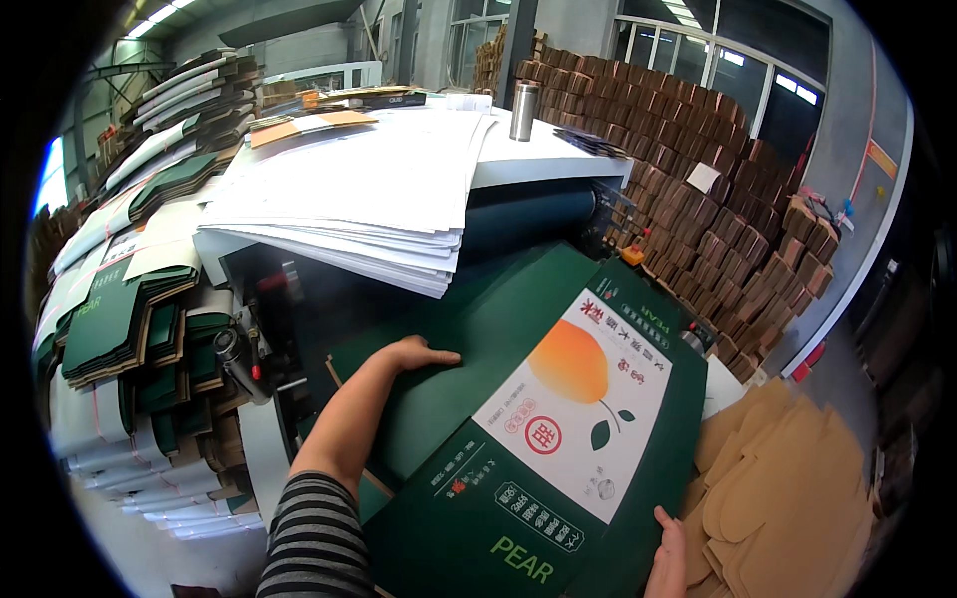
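A large dark green printed cardboard sheet (pixel 638 468) lies at an angle in front of me, with a white panel that pictures an orange-yellow pear. My right hand (pixel 670 558) is closed at its near right edge; part of that hand is cut off by the picture's lower rim. My left hand (pixel 424 354), at the end of a striped sleeve, rests on a plain green part (pixel 469 344) left of the printed panel. Its thumb is stretched out to the right, while the other fingers are partly hidden. More board edges show beneath, beside my left forearm.
Beyond the sheet stands a machine with a dark blue roller (pixel 528 214). White sheets (pixel 349 189) and a steel flask (pixel 523 110) sit on top. Stacked green boards (pixel 110 329) rise at left, brown cardboard cut-outs (pixel 797 488) lie at right, and bundled brown cardboard (pixel 638 120) stands behind.
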A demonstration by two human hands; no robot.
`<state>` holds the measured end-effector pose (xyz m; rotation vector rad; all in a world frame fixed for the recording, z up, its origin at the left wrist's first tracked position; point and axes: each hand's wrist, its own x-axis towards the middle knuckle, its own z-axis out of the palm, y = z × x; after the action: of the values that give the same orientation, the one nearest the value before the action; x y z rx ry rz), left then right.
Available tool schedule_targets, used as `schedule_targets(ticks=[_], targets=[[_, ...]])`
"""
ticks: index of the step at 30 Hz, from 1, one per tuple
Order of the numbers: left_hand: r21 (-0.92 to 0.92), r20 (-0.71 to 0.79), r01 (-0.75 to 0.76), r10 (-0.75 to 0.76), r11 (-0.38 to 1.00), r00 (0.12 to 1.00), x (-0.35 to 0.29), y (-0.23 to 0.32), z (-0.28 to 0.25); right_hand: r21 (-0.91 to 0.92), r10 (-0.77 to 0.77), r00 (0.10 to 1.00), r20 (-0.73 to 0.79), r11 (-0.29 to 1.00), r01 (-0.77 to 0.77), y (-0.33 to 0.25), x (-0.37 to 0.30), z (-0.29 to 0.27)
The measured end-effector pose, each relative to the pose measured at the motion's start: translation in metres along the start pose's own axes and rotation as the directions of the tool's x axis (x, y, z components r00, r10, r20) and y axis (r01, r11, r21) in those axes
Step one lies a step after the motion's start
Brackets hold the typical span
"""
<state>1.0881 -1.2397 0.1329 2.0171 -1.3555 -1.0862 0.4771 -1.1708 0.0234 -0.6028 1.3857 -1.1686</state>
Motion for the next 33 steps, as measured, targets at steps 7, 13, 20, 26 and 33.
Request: schedule_targets(ticks=[7, 13, 20, 26, 33], targets=[[0.124, -0.186, 0.113, -0.088, 0.986, 0.979, -0.006, -0.033, 0.033, 0.051, 0.059, 0.985, 0.160, 0.996, -0.068, 0.019, 0.037, -0.025], [0.131, -0.581, -0.022, 0.095, 0.991, 0.808, -0.088, -0.014, 0.013, 0.074, 0.249, 0.944, 0.219, 0.960, -0.270, 0.022, 0.054, -0.040], [-0.246, -0.951, -0.182, -0.202, 0.952, 0.232, -0.260, -0.193, -0.003, 0.070, 0.339, 0.869, 0.359, 0.919, -0.388, 0.012, 0.033, -0.016], [-0.568, -0.820, -0.183, -0.532, 0.802, 0.213, -0.388, -0.303, 0.078, 0.009, 0.376, 0.848, 0.373, 0.913, -0.409, 0.012, 0.032, -0.020], [-0.690, -0.722, -0.182, -0.646, 0.701, 0.249, -0.486, -0.333, 0.144, -0.376, 0.153, 0.980, 0.130, 0.922, -0.094, -0.011, -0.008, -0.017]])
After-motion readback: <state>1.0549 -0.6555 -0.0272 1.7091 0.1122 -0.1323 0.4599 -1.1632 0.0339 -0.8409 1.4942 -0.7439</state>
